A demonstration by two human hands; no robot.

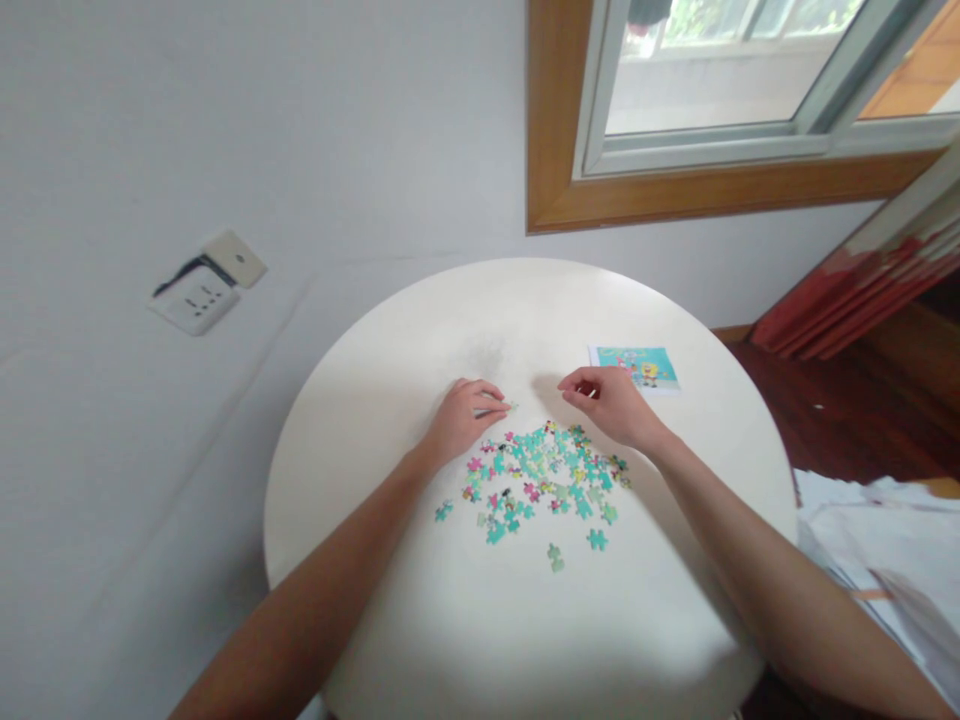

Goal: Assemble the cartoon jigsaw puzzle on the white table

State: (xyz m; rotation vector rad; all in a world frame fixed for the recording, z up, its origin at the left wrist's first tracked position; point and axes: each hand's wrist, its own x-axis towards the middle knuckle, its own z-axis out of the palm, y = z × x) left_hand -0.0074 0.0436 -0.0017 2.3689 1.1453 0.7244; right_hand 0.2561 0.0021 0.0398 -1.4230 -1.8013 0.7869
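My left hand [466, 418] rests low over the white round table [450, 630], its fingers closed at the edge of a pale green jigsaw puzzle piece [513, 406]. To the right, my right hand [609, 398] hovers above the tabletop with thumb and forefinger curled toward each other in a pinch. Whether anything sits between those fingertips is too small to tell. Between and below both hands lies a loose pile of jigsaw pieces [541, 462] in teal, pink, yellow and pale green. Several stray pieces are apart from it, such as a teal one [597, 540].
Partly behind my right hand, a picture card [656, 368] with cartoon figures lies on the table. A wall with a socket [196, 298] borders the left and far sides, below a wood-framed window [555, 200]. Papers [885, 540] are stacked beyond the right edge, near a red curtain [832, 300].
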